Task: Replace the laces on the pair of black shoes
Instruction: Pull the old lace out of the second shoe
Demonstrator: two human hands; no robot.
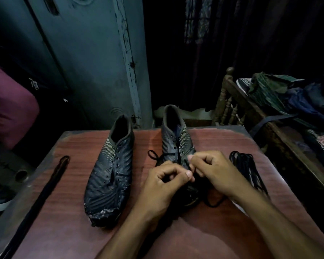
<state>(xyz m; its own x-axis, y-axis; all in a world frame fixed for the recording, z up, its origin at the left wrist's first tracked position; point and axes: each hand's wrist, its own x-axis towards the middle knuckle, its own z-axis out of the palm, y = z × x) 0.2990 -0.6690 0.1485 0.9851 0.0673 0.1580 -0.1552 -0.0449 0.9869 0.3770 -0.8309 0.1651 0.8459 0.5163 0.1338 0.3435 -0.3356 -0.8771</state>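
Black shoes (108, 165) with pale dotted sides, black laces (249, 169), reddish-brown wood-grain table (67, 212), maroon bag (9, 105)

Reddish wood-grain table (73, 212). Behind it, blue-grey metal door (94, 58), paint chipped along one edge. Left: maroon suitcase (9, 107) with zips. Right: carved wooden bed frame (230, 101), piled with rumpled clothes (292, 94). Background dark.

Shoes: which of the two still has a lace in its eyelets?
The right-hand shoe, under both hands; a black lace crosses it. The left-hand shoe shows bare eyelets.
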